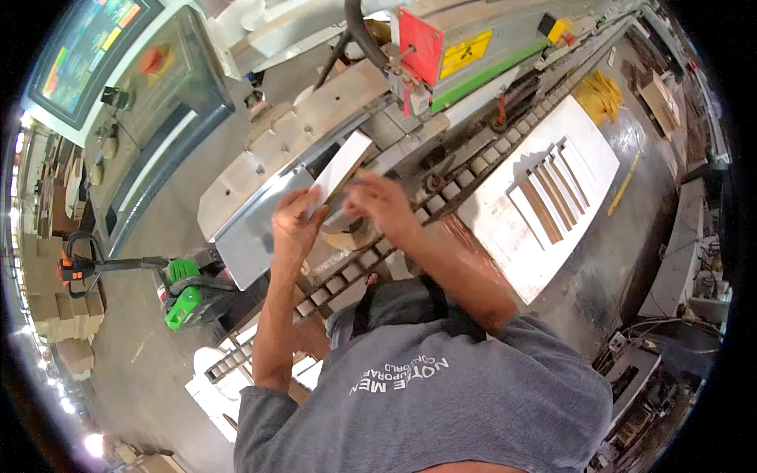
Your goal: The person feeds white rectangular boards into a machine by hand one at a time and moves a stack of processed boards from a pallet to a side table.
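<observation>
My left hand (295,225) is closed around the lower end of a narrow white board strip (341,164), which tilts up and to the right. A brownish edge shows along the strip's right side. Close beside that edge is my right hand (384,206), its fingers curled and smeared by motion. Whether they touch the strip is not clear. Both hands are over the machine's front, near its grey metal plate (248,244) and the row of rollers (482,163).
To the right, several narrow strips (544,201) lie on a white panel (505,264). A red plate (418,43) and green rail (489,79) are on the machine ahead. A control screen (87,55) stands far left, above a green-and-black pallet truck (183,296). Yellow cloth (598,96) lies far right.
</observation>
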`<state>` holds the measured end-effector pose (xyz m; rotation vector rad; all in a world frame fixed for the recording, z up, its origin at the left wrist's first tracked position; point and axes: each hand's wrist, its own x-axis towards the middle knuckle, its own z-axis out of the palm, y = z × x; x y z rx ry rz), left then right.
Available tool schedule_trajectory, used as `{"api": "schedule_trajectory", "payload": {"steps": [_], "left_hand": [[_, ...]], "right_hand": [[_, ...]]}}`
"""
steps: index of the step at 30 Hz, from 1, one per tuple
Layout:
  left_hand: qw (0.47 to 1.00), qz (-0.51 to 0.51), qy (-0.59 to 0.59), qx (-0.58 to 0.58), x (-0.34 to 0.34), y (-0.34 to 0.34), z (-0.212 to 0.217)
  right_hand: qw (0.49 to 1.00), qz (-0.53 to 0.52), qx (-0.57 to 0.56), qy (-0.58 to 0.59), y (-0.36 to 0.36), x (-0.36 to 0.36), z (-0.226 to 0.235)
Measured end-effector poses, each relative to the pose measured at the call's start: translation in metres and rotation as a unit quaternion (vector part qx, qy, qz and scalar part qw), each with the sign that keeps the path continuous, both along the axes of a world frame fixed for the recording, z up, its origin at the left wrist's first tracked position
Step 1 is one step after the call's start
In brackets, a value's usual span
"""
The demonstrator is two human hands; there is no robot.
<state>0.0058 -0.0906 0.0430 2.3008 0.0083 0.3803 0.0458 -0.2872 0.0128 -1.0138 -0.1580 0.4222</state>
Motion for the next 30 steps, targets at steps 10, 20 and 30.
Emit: {"api": "schedule_trajectory", "payload": {"steps": [10,20,30], "left_hand": [[0.951,0.106,-0.192,0.217,0.014,0.062,-0.03],[0.962,0.151,-0.165,0.159,0.01,0.069,-0.048],[0.964,0.144,-0.154,0.159,0.009,0.072,-0.05]], "right_hand": [[0.999,0.029,-0.021,0.014,0.093,0.015,-0.028],[0.993,0.056,-0.103,-0.011,0.092,0.025,-0.017],[0.99,0.07,-0.124,-0.013,0.089,0.024,-0.01]]}}
